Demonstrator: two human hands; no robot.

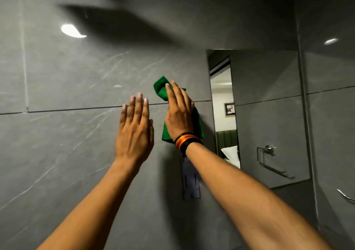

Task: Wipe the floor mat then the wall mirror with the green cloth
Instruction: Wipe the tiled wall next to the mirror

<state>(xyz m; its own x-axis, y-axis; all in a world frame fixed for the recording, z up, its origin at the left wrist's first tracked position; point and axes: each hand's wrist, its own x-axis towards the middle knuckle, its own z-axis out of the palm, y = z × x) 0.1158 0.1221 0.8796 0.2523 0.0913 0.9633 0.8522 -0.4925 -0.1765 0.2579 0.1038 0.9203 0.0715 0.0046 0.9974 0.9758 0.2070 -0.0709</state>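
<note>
My right hand [178,111] presses the green cloth [161,90] flat against the grey tiled wall, just left of the wall mirror [269,115]. The cloth sticks out above my fingertips and below my wrist, which wears coloured bangles. My left hand [134,128] is raised beside it with fingers spread and nothing in it, close to the wall. The mirror is a tall frameless panel whose left edge lies right of the cloth. No floor mat is in view.
A grey socket plate [191,180] sits on the wall under my right wrist. The mirror reflects a doorway and a chrome towel holder [269,153]. Another chrome rail [345,196] shows at the far right. The wall corner runs down the right side.
</note>
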